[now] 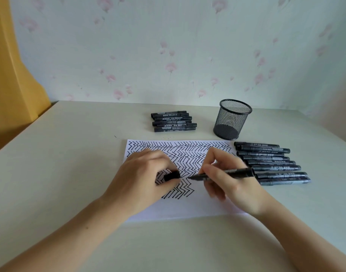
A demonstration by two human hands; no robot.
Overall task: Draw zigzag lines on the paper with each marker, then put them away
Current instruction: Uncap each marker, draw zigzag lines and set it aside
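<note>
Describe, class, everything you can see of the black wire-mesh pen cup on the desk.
The black wire-mesh pen cup is a round, open-topped cylinder with a solid-looking rim and a see-through mesh wall, seemingly metal. It stands upright on the pale desk, near the wall, beyond the sheet of white paper covered in zigzags. Nothing shows inside it. A bundle of black markers lies to its left and a row of black markers nearer the camera to its right; neither touches it, nor does either hand.

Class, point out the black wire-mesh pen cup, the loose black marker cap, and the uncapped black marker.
Black wire-mesh pen cup (230, 119): head view, front wall.
Loose black marker cap (172, 175): head view, cap's middle.
Uncapped black marker (240, 172): head view, barrel.
</note>
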